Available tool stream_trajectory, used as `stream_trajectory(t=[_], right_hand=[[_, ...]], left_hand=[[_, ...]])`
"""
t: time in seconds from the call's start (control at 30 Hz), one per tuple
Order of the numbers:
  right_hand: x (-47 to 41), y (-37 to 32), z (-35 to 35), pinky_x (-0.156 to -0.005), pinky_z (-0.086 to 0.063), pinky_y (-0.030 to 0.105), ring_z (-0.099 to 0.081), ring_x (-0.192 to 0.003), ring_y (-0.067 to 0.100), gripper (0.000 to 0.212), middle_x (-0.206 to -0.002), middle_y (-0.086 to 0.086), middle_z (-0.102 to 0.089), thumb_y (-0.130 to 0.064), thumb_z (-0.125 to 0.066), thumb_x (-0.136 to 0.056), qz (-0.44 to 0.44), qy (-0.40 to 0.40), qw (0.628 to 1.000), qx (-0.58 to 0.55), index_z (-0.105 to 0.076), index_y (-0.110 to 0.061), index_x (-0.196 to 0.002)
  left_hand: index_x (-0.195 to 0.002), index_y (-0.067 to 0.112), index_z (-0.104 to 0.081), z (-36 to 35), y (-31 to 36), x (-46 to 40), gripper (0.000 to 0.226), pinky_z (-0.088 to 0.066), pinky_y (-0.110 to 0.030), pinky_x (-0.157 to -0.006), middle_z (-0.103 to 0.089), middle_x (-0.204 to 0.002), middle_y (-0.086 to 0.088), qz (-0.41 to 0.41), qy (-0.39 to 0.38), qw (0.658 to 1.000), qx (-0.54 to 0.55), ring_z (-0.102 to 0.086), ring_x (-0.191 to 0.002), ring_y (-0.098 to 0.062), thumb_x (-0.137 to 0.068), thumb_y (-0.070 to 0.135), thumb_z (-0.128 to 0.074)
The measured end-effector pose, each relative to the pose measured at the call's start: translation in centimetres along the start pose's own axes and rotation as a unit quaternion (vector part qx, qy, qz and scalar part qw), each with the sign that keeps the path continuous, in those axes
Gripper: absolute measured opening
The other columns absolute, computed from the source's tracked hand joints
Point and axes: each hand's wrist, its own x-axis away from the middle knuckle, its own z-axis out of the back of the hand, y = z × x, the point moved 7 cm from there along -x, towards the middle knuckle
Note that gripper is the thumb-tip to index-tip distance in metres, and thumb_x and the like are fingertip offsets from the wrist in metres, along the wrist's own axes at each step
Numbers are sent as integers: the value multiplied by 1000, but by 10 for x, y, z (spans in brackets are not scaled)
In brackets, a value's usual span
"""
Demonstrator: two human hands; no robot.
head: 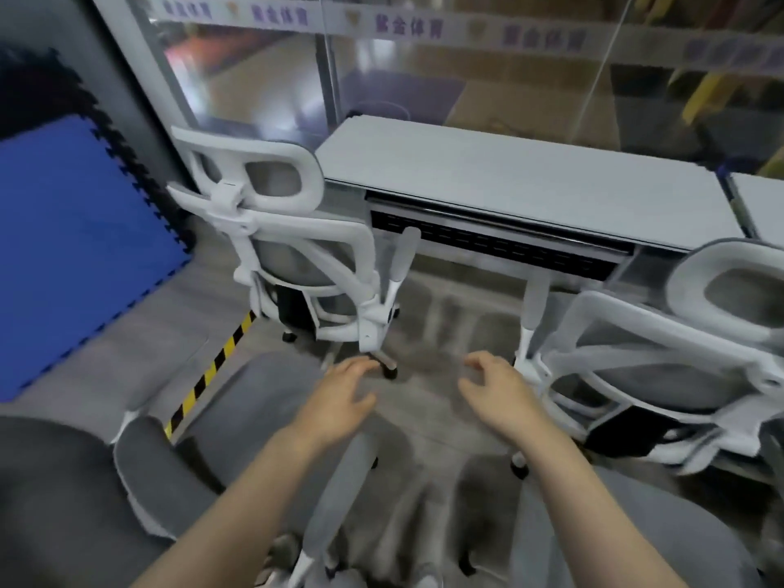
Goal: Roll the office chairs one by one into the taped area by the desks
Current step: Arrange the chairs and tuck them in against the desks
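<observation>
Fingers [360,369] loosely curled, empty, left chair [297,248] just ahead

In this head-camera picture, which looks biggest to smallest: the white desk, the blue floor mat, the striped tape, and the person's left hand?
1. White desk
2. Blue floor mat, partly cut off by the frame's edge
3. Striped tape
4. Left hand, roughly alike with the tape; nearness enlarges it.

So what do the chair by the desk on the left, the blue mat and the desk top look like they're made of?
Left chair: frame looks like moulded white plastic, smooth and slightly glossy; the back panel seems grey mesh or fabric, too blurred to settle. Blue mat: probably foam, matte, with jigsaw-toothed interlocking edges. Desk top: flat, pale, matte board, likely laminate; the core is not visible.
</observation>
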Motion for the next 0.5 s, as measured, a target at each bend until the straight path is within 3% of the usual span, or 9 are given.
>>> stream_trajectory(t=[0.13,0.5], right_hand=[[-11,-34,-21,-99,-38,29,-48,-126,23,41,-134,4,-53,-30,-55,-91,26,-5,1000,14,-53,-20,-130],[-35,-110,-55,-101,-38,33,-45,-127,26,42,-137,7,-50,-27,-54,-91,69,-7,996,48,-51,-18,-132]], left_hand=[[-140,24,-45,31,-37,18,47,-27,-26,-109,-41,-146,4,33,32,999,3,-35,-135,-16,-94,27,-56],[-140,25,-44,91,-102,33,46,-29,-30,-109,-41,-145,6,60,88,994,27,-33,-136,-15,-95,30,-54]])
